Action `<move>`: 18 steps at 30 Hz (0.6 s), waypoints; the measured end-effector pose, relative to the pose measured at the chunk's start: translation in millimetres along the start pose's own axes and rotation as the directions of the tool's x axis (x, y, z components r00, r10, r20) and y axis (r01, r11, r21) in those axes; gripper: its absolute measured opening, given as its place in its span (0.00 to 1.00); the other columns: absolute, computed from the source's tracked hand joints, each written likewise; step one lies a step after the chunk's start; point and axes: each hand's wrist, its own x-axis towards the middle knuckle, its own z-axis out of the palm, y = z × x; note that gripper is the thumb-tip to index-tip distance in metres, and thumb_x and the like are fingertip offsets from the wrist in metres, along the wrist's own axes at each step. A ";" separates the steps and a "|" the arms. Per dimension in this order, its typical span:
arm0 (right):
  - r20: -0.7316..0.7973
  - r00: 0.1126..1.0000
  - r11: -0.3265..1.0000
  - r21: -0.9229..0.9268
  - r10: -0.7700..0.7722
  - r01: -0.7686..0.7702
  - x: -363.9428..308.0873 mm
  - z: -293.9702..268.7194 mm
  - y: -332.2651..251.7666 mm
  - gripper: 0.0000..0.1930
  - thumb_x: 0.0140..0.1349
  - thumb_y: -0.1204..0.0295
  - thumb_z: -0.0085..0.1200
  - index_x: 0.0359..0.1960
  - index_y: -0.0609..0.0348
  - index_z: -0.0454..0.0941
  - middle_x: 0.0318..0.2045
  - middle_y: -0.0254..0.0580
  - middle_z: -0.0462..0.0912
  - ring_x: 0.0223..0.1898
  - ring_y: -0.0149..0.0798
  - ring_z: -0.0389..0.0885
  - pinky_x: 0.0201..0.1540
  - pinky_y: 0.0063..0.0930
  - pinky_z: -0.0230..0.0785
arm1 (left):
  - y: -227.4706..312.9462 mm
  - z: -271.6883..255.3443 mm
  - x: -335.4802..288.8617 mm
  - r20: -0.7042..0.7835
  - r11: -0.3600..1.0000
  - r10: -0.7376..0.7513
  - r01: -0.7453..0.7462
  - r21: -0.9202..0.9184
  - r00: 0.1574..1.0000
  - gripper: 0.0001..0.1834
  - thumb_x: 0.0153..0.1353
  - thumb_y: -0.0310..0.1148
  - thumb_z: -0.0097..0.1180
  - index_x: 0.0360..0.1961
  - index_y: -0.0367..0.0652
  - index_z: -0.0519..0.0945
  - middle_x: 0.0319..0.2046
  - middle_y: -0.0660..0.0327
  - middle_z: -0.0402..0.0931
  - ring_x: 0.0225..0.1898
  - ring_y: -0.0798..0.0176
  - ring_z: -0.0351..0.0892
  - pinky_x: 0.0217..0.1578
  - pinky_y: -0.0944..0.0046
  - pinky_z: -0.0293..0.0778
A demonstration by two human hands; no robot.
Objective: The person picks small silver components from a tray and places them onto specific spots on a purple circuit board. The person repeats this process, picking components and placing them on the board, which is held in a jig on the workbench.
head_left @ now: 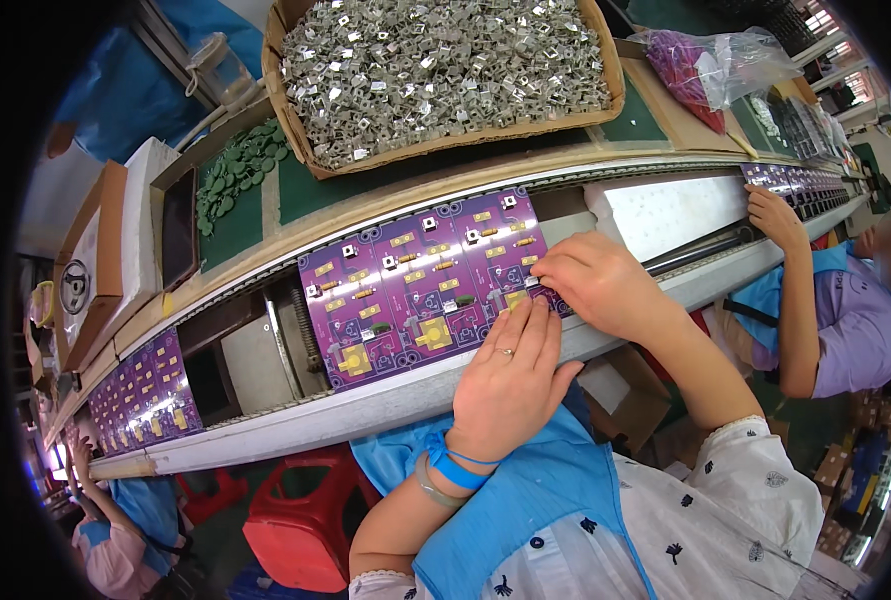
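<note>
A purple circuit board [425,290] lies across the conveyor rails in front of me, carrying black square parts, small resistors and green components. My left hand [510,375] rests on its near right edge, fingers stretched out and holding nothing. At the board's right end, my right hand [605,285] has thumb and fingertips pinched together just above the surface. A tiny silvery piece [533,282] shows right under those fingertips, close to the left fingertips too. What the pinch holds is too small and covered to make out.
Beyond the rail stands a cardboard box [295,130] heaped with small metal parts, with green discs [240,165] to its left. A white block [670,215] sits between the rails. More boards lie at left [150,395] and far right, where co-workers' hands reach in. A red stool [300,525] stands below.
</note>
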 end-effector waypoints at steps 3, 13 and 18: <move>-0.014 0.999 0.998 0.050 0.030 -0.029 0.0 -0.5 -0.5 0.10 0.55 0.77 0.65 0.40 0.58 0.83 0.37 0.43 0.84 0.42 0.48 0.82 0.45 0.38 0.76 | 0.1 -0.3 -0.6 -0.015 1.000 -0.001 0.001 -0.006 1.000 0.28 0.56 0.43 0.68 0.53 0.36 0.81 0.55 0.50 0.79 0.61 0.49 0.76 0.61 0.54 0.73; -0.078 0.975 0.969 0.153 0.207 -0.194 -7.2 -9.7 -7.1 0.14 0.58 0.71 0.65 0.46 0.59 0.82 0.38 0.44 0.83 0.41 0.49 0.81 0.46 0.40 0.74 | 0.7 -2.6 -5.3 -0.047 0.999 0.039 -0.040 -0.018 0.998 0.26 0.55 0.41 0.68 0.52 0.37 0.81 0.56 0.50 0.78 0.61 0.48 0.75 0.59 0.54 0.75; -0.240 0.882 0.885 0.344 0.407 -0.315 0.2 -24.3 -42.1 0.13 0.58 0.71 0.65 0.44 0.59 0.83 0.35 0.43 0.82 0.38 0.49 0.81 0.41 0.39 0.74 | -6.0 -32.0 -29.5 -0.162 0.972 0.138 -0.165 -0.170 0.977 0.19 0.56 0.37 0.67 0.47 0.38 0.84 0.50 0.50 0.81 0.55 0.46 0.80 0.55 0.52 0.78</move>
